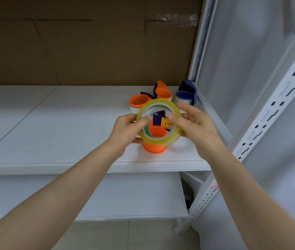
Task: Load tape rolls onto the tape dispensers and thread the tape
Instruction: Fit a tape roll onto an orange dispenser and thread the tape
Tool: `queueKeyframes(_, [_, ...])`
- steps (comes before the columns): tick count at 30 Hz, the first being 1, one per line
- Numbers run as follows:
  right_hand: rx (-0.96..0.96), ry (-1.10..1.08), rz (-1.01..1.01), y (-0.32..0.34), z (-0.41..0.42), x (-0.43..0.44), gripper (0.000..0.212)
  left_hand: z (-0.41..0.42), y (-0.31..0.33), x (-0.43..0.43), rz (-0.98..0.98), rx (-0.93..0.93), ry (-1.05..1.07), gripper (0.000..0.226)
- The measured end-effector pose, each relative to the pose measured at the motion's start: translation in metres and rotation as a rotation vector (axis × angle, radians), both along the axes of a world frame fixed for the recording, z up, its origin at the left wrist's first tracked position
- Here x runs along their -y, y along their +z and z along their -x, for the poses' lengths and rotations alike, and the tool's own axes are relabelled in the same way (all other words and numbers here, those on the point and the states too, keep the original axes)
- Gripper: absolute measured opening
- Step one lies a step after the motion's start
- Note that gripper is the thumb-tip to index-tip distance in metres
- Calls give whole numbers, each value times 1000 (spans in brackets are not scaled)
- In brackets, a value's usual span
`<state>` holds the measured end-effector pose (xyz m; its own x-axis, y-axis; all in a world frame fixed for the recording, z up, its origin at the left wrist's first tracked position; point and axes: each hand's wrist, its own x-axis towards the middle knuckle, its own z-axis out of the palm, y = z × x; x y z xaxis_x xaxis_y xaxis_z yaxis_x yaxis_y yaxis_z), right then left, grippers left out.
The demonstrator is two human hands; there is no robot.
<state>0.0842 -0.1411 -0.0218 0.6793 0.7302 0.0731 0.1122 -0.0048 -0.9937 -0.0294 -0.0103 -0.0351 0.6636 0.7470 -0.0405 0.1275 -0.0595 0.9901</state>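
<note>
The tape roll [159,138], clear with a yellowish tint, is held just above an orange dispenser [154,148] that stands upright near the front edge of a white shelf [53,132]. The roll is tilted, its hole facing up and toward the camera, its axis near upright, with the dispenser's hub showing through the hole. The left hand [127,129] grips the roll's left rim and the right hand [197,127] pinches its right rim, thumbs on top. Behind stand two more orange dispensers [138,103] and a blue dispenser [184,97]. Brown cardboard [89,51] backs the shelf; a perforated white upright [269,112] rises at the right, and a lower shelf [125,195] sits beneath.
</note>
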Motion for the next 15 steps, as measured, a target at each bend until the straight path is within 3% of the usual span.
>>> queueKeyframes(4, [68,-73,141,-11,-9,-6,15,-4,-1,-6,51,-77,16,29])
queueKeyframes(11, [176,-195,323,-47,-15,-27,27,-21,-14,-17,30,-203,54,21])
queueKeyframes(15, [145,-176,397,-63,-20,-37,31,-20,-30,-21,-134,-369,49,39])
